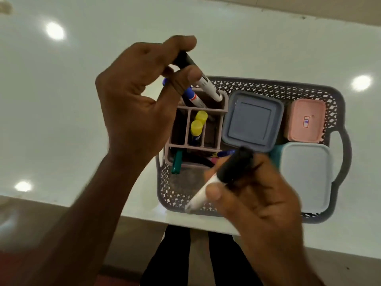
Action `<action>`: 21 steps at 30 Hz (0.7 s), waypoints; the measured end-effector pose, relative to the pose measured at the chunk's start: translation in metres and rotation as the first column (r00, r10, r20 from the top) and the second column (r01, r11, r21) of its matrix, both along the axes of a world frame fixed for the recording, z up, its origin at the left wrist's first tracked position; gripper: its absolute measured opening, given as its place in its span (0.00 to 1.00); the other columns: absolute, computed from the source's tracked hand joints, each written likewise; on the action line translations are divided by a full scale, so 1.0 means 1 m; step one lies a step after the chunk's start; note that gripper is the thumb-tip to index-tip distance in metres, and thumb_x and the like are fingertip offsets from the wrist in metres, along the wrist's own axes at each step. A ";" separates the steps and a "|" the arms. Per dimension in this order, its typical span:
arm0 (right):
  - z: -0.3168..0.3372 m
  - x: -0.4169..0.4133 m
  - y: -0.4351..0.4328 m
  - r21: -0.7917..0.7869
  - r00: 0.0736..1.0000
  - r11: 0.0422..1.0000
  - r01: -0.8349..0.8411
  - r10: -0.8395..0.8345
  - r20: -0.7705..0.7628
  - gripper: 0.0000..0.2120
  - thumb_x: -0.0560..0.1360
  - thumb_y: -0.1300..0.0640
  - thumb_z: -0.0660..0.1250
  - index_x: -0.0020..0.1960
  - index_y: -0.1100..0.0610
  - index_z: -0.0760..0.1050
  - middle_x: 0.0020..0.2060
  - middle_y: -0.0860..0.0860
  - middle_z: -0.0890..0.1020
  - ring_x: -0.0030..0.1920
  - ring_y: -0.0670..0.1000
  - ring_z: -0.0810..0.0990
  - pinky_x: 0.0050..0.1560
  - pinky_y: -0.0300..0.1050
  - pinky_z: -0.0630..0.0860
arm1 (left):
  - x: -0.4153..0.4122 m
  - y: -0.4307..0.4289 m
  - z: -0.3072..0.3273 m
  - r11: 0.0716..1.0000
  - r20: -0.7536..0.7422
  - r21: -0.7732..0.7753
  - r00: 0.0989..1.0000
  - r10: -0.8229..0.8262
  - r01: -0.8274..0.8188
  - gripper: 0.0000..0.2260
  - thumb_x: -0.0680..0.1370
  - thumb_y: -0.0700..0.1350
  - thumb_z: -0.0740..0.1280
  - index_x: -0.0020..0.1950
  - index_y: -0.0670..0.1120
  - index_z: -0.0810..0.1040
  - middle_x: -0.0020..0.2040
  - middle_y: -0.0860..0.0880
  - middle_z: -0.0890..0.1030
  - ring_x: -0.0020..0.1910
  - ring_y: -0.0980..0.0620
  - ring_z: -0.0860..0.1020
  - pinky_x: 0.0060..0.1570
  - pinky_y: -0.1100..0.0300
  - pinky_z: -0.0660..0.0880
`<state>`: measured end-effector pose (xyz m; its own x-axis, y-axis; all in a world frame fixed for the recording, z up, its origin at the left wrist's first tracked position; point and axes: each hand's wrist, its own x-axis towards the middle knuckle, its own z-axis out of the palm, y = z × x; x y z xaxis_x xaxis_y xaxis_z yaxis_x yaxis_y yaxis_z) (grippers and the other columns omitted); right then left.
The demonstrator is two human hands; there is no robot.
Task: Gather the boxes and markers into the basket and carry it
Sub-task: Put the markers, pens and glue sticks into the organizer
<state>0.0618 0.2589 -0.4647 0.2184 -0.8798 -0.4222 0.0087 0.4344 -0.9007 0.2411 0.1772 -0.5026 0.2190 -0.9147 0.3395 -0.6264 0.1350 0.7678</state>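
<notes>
A grey lattice plastic basket (338, 104) sits on the white glossy table (82, 100), holding three lidded boxes beside a divided pen holder (218, 129). Above that holder, the left hand (134, 104) pinches a black-capped white marker (208, 85), tip in the far compartment. Over the basket's near edge, the right hand (257, 203) pinches a second black-capped white marker (218, 182).

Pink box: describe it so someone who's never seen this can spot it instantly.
Find the grey lattice basket on the white table. Three lidded boxes fill its right half; the pink box sits in the far right corner, beside the grey square box and beyond the pale blue-lidded box. It is the only pink one and has a small label on its lid.
</notes>
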 end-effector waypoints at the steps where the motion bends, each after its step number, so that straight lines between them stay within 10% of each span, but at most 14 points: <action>1: -0.003 -0.007 -0.006 -0.038 0.998 0.998 0.055 -0.056 -0.019 0.13 0.66 0.54 0.78 0.47 0.45 0.80 0.41 0.44 0.86 0.42 0.44 0.85 0.42 0.35 0.81 | 0.000 0.000 -0.003 1.000 0.027 0.009 0.999 0.020 -0.020 0.13 0.80 0.45 0.71 0.61 0.40 0.81 0.52 0.49 0.83 0.50 0.52 0.82 0.51 0.66 0.73; 8: -0.020 -0.026 -0.056 -0.402 0.963 0.881 0.249 -0.270 0.005 0.24 0.76 0.63 0.69 0.68 0.59 0.63 0.50 0.62 0.81 0.50 0.59 0.83 0.49 0.47 0.82 | 0.002 -0.002 -0.010 1.000 0.336 -0.023 0.942 0.001 0.008 0.11 0.82 0.43 0.67 0.64 0.43 0.82 0.52 0.45 0.84 0.52 0.42 0.80 0.51 0.55 0.73; 12: -0.036 -0.021 -0.088 -0.571 0.963 0.804 0.166 -0.256 -0.080 0.29 0.79 0.63 0.68 0.69 0.78 0.56 0.51 0.57 0.82 0.48 0.50 0.84 0.49 0.46 0.81 | -0.003 -0.005 -0.013 0.999 0.431 -0.040 0.902 -0.011 0.032 0.12 0.82 0.41 0.65 0.65 0.44 0.81 0.52 0.45 0.84 0.53 0.41 0.78 0.49 0.44 0.74; 16: -0.051 -0.003 -0.109 -0.793 0.938 0.605 0.074 -0.313 -0.151 0.21 0.78 0.67 0.68 0.65 0.65 0.61 0.51 0.61 0.81 0.50 0.51 0.84 0.51 0.49 0.82 | -0.005 -0.009 -0.018 0.999 0.473 -0.007 0.880 -0.038 0.047 0.14 0.82 0.40 0.64 0.67 0.44 0.80 0.52 0.43 0.83 0.54 0.39 0.78 0.48 0.39 0.74; 21: -0.086 0.007 -0.112 -0.750 0.852 0.608 -0.261 -0.219 -0.475 0.17 0.77 0.63 0.70 0.65 0.60 0.75 0.57 0.52 0.80 0.55 0.56 0.81 0.56 0.50 0.78 | -0.005 -0.011 -0.026 0.986 0.523 0.131 0.838 -0.154 0.099 0.13 0.82 0.45 0.66 0.66 0.47 0.81 0.52 0.45 0.83 0.54 0.40 0.77 0.49 0.44 0.71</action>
